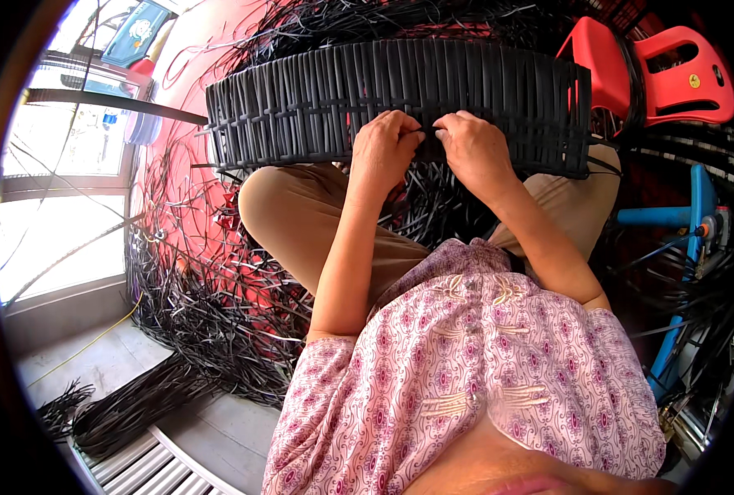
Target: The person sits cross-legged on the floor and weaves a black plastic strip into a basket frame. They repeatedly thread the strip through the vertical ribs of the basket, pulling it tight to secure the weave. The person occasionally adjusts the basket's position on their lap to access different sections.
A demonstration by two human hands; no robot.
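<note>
A long black woven panel (pixel 301 99) of flat upright strips, with thinner strips crossing them, lies across my bent knees. My left hand (pixel 383 150) rests at the panel's middle, fingers bent and pinched together on a black strip of the weave. Close beside it, my right hand (pixel 476 153) is curled the same way, thumb and forefinger closed on the weave. The two sets of fingertips almost meet. What exactly lies between them is small and dark against the black panel. Loose strip ends stick out at both ends of the panel.
Heaps of loose black strips (pixel 210 330) cover the red floor (pixel 193 107) around me. A red plastic chair (pixel 684 82) stands at the far right, above a blue frame (pixel 680 322). At lower left are a bundle of strips (pixel 136 404) and a white slatted rack (pixel 156 466).
</note>
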